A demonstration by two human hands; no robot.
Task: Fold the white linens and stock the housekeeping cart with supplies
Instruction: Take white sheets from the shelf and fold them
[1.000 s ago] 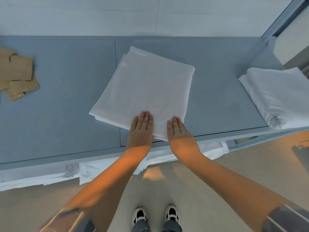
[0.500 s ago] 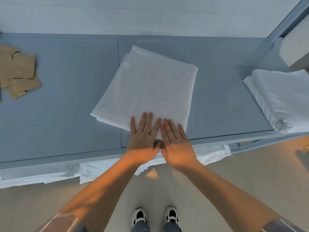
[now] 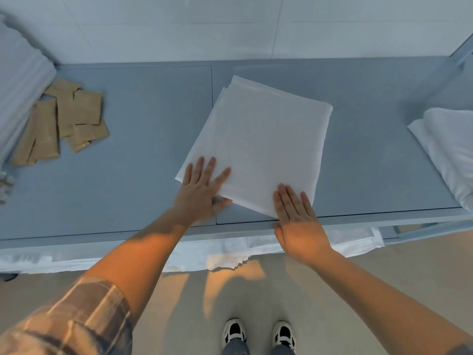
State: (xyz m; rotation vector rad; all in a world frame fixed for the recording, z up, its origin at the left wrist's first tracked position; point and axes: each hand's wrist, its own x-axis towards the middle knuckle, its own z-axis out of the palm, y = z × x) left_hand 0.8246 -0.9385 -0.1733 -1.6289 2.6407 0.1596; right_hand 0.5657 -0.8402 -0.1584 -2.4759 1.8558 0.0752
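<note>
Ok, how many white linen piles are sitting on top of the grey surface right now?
3. One folded linen lies in the middle under both flat hands, one pile at the right edge, one at the far left, cut off by the frame. More may lie out of view.

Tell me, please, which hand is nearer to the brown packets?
Left. The left hand presses the folded sheet's near-left corner, on the side towards the brown packets; the right hand presses its near-right corner, farther away.
</note>
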